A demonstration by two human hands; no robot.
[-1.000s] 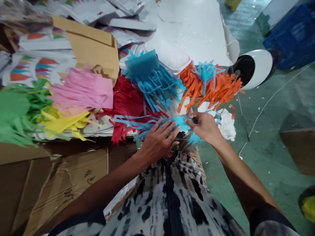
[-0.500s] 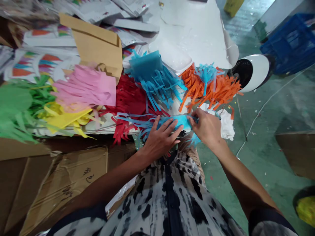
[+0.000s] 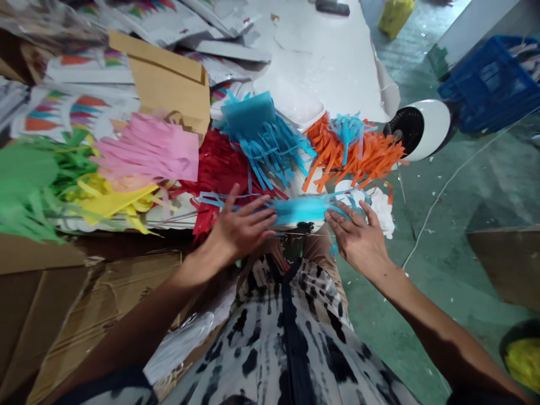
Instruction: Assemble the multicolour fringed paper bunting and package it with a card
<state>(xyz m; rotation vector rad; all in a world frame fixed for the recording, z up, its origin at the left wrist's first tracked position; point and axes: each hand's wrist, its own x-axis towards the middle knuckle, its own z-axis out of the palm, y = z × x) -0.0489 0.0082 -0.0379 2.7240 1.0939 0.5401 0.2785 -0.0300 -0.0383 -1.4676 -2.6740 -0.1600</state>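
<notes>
A light blue fringed paper strip (image 3: 301, 209) lies across the table's near edge in front of me. My left hand (image 3: 238, 228) rests flat on its left part with fingers stretched out. My right hand (image 3: 358, 239) presses its right end with fingers spread. Neither hand grips the strip. Behind it lie a blue fringe stack (image 3: 257, 129), a red fringe pile (image 3: 221, 174) and an orange fringe pile (image 3: 363, 154) with a small blue tuft on top.
Pink (image 3: 152, 152), yellow (image 3: 112, 202) and green (image 3: 29, 185) fringe stacks lie at the left. A brown cardboard piece (image 3: 169, 84) and printed sheets lie behind. Cardboard boxes (image 3: 84, 304) stand below left. A white fan (image 3: 424, 126), a blue crate (image 3: 491, 84) and green floor are at the right.
Both hands have slid apart along the light blue strip, the left hand leftward and the right hand rightward. Their fingers are now stretched flat and the strip lies spread out.
</notes>
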